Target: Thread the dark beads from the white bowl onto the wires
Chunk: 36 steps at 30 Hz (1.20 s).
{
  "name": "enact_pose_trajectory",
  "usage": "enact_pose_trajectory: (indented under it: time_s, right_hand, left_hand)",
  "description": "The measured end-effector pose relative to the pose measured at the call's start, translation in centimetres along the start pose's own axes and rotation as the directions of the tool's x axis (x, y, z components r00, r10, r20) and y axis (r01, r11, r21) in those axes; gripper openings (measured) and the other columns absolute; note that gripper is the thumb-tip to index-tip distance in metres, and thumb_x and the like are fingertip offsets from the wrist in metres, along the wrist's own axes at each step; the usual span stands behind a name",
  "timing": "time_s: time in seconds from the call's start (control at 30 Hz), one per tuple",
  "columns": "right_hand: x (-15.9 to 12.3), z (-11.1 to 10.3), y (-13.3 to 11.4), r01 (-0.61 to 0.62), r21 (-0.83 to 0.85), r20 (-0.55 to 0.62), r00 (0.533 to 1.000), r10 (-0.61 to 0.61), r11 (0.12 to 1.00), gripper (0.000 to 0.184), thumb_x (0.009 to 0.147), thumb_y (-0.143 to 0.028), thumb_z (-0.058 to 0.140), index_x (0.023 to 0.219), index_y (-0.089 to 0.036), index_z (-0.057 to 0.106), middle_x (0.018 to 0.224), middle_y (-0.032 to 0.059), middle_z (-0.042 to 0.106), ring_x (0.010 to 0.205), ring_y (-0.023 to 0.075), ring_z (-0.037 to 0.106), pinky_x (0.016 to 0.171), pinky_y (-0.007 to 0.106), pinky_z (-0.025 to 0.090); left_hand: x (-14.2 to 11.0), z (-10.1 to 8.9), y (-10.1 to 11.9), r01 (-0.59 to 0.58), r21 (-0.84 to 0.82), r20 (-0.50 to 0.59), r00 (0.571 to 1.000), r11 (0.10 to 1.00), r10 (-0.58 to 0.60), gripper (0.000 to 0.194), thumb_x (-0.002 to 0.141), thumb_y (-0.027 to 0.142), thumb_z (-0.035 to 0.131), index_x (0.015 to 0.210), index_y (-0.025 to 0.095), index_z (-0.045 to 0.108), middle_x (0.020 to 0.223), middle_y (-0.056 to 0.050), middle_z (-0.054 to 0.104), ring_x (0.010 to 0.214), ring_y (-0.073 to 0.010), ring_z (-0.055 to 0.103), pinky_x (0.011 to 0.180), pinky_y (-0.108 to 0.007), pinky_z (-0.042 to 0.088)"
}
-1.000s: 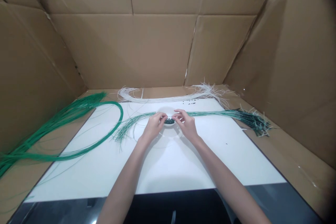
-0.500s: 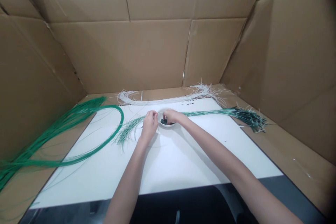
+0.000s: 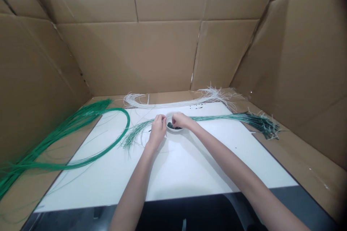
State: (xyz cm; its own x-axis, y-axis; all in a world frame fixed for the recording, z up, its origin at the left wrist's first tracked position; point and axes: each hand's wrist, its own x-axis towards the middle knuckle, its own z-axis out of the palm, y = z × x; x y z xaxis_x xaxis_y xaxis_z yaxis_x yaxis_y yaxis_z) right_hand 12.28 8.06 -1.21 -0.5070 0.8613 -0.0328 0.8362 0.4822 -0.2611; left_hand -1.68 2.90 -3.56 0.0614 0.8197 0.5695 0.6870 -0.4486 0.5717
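Left hand (image 3: 158, 127): grip pinched together; I can't make out on what.
Right hand (image 3: 180, 120): at the bowl (image 3: 175, 130), fingertips hidden, grip unreadable.
Dark beads (image 3: 170, 125): in there, partly covered.

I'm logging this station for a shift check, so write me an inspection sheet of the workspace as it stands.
Surface: white board, with strands across its far half.
Job's things: white bowl with small dark bits; long green strands running past the right edge.
Clutter: dark specks near the white strands; looped green bundle at left.
Hands: left hand beside the bowl, fingers drawn together, anything held too small to tell; right hand in the bowl, fingertips hidden.
Cables: nothing seen.
Surroundings: creased cardboard walls.
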Motion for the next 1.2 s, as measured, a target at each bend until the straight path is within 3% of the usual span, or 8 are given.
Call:
enact_pose_trajectory:
  time_s: [0.17,0.23,0.33,0.5,0.6,0.87,1.2]
  right_hand:
    - [-1.5,0.0,0.7,0.044,0.129,-0.134,0.991,-0.027,0.991,0.022,0.074,-0.016,0.047,0.078,-0.015,0.069,0.075,0.0055,0.069,0.068,0.0134,0.06,0.066,0.019,0.041]
    - [-2.5,0.5,1.0,0.105,0.317,-0.298,0.955,-0.006,0.943,0.021,0.076,-0.02,0.049,0.08,-0.016,0.068,0.08,0.0056,0.069,0.07,0.0136,0.06,0.067,0.021,0.043]
    - [-4.0,1.2,1.1,0.171,0.557,-0.455,0.882,0.126,0.813,0.019,0.074,-0.027,0.053,0.079,-0.016,0.068,0.082,0.0066,0.068,0.072,0.0147,0.06,0.068,0.024,0.044]
    - [-5.3,1.3,0.6,0.27,0.845,-0.43,0.855,0.288,0.461,0.021,0.065,-0.032,0.062,0.076,-0.015,0.067,0.077,0.006,0.067,0.069,0.0147,0.06,0.069,0.028,0.047]
    - [-5.7,0.9,0.1,0.281,0.883,-0.411,0.85,0.33,0.375,0.021,0.062,-0.033,0.065,0.074,-0.016,0.067,0.074,0.0045,0.067,0.065,0.0132,0.058,0.069,0.029,0.047]
    - [-6.1,0.6,0.0,0.298,0.903,-0.403,0.837,0.371,0.308,0.02,0.065,-0.031,0.064,0.077,-0.016,0.068,0.07,0.004,0.066,0.063,0.0114,0.056,0.068,0.028,0.046]
    - [-6.4,0.5,-0.3,0.299,0.884,-0.425,0.834,0.351,0.358,0.018,0.065,-0.03,0.063,0.077,-0.018,0.069,0.073,0.0032,0.065,0.063,0.011,0.055,0.067,0.027,0.045]
  left_hand:
    - [-0.1,-0.1,0.2,0.004,0.015,0.027,1.0,1.0,-0.004,0.013,0.084,0.018,0.034,0.078,0.017,0.046,0.078,-0.004,0.052,0.074,-0.0158,0.05,0.07,-0.028,0.04]
    - [-0.1,-0.2,0.6,0.01,0.0,0.041,0.999,1.0,-0.01,0.013,0.084,0.018,0.035,0.078,0.017,0.046,0.077,-0.004,0.053,0.072,-0.0153,0.051,0.069,-0.028,0.04]
    - [-0.2,-0.5,1.7,0.036,-0.093,0.037,0.999,0.995,-0.033,0.012,0.083,0.02,0.038,0.077,0.018,0.047,0.076,-0.002,0.055,0.069,-0.0135,0.051,0.068,-0.026,0.04]
    - [-0.2,-0.9,3.5,0.052,-0.226,0.016,0.999,0.973,-0.05,0.012,0.084,0.023,0.039,0.077,0.018,0.048,0.075,-0.001,0.055,0.07,-0.0121,0.052,0.07,-0.025,0.041]
    - [-0.3,-1.1,4.0,0.035,-0.229,0.013,0.999,0.973,-0.033,0.013,0.084,0.024,0.039,0.077,0.018,0.049,0.076,-0.002,0.056,0.07,-0.0124,0.052,0.07,-0.025,0.041]
    - [-0.5,-1.1,4.1,0.016,-0.213,0.016,1.0,0.977,-0.013,0.012,0.084,0.023,0.039,0.079,0.018,0.049,0.077,-0.002,0.056,0.072,-0.0129,0.052,0.07,-0.026,0.04]
    - [-0.6,-1.0,4.0,-0.007,-0.192,0.02,1.0,0.981,0.011,0.012,0.084,0.023,0.039,0.079,0.018,0.049,0.077,-0.002,0.056,0.072,-0.0135,0.051,0.07,-0.026,0.04]
